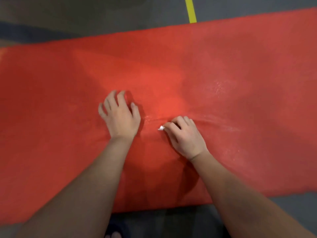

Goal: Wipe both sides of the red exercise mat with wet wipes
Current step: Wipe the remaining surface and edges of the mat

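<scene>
head | red mat (pixel 223 69) lies flat on grey floor (pixel 85 14) | left hand (pixel 121 117) presses spread fingers down, likely steadying it | right hand (pixel 184 133) curls round white wipe (pixel 161 128), rubbing mid-mat beside wet streaks

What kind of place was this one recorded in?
Probably a gym or exercise room: a red exercise mat lies flat on a grey floor marked with a yellow line, and the right hand grips a white wipe against it.
</scene>
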The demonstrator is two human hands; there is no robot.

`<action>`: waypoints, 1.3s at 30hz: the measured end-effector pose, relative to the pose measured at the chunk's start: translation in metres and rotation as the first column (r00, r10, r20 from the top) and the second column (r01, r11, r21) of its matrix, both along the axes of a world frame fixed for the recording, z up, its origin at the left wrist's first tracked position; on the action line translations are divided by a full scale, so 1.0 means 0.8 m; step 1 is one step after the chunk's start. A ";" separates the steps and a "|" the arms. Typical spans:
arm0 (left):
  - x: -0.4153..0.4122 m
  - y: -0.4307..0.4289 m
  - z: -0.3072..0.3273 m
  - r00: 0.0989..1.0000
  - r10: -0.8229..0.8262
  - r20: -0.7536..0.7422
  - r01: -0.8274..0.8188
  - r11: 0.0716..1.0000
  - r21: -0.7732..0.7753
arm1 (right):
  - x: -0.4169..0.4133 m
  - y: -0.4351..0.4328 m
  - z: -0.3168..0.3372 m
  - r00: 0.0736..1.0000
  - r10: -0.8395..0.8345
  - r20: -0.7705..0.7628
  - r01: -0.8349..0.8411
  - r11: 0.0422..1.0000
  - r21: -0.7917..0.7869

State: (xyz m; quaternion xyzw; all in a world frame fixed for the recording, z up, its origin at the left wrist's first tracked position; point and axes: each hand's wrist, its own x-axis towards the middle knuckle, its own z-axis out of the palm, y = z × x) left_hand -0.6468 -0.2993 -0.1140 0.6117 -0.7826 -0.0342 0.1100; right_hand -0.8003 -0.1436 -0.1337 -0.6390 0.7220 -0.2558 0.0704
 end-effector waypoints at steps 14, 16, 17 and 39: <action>-0.023 -0.033 -0.035 0.996 -0.087 0.036 0.086 0.996 0.030 | -0.029 -0.098 0.000 0.975 -0.208 0.082 0.211 0.977 -0.023; -0.023 -0.031 -0.032 0.996 -0.078 0.040 0.076 0.996 0.039 | -0.030 -0.115 -0.002 0.969 -0.223 0.108 0.226 0.974 -0.014; -0.023 -0.031 -0.031 0.996 -0.078 0.041 0.076 0.996 0.041 | -0.028 -0.114 -0.001 0.968 -0.216 0.127 0.218 0.976 -0.004; -0.023 -0.036 -0.033 0.997 -0.080 0.022 0.079 0.996 0.036 | -0.062 -0.224 0.009 0.975 -0.206 -0.082 0.211 0.976 0.047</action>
